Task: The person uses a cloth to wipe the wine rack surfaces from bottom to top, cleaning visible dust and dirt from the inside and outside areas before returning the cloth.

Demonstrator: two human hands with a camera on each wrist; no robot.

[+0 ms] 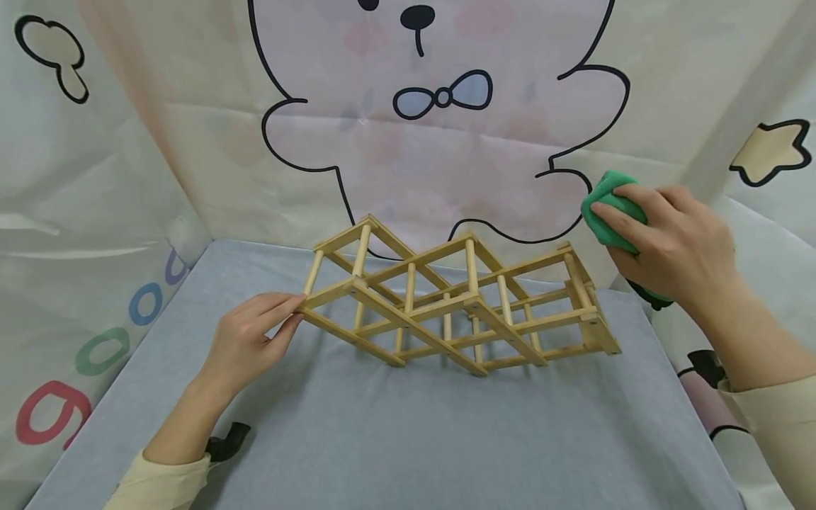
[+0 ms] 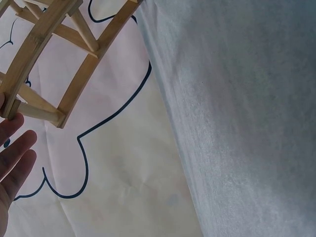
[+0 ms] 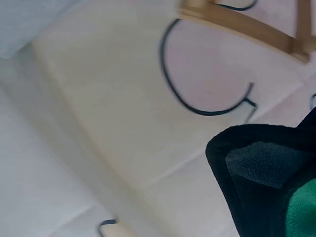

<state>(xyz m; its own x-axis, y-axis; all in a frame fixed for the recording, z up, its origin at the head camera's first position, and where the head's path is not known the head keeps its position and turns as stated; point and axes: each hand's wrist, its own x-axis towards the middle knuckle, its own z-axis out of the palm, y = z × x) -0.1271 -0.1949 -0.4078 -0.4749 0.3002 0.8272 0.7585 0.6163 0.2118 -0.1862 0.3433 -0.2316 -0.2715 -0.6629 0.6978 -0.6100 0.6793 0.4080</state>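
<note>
A wooden lattice rack, made of slats joined by round dowels, stands zigzag-shaped on the blue-grey cloth. My left hand pinches its left end corner between thumb and fingers; in the left wrist view that end of the rack shows beside the fingers. Up at the right, above the rack's right end, my right hand grips a bunched green cloth. In the right wrist view the green cloth fills the lower right corner along with a dark-edged flap, and part of the rack appears at the top.
Blue-grey fabric covers the table. Behind it hangs a backdrop printed with a cartoon animal and bow tie. Printed side sheets rise at left and right. Dark straps with small devices sit by the wrists.
</note>
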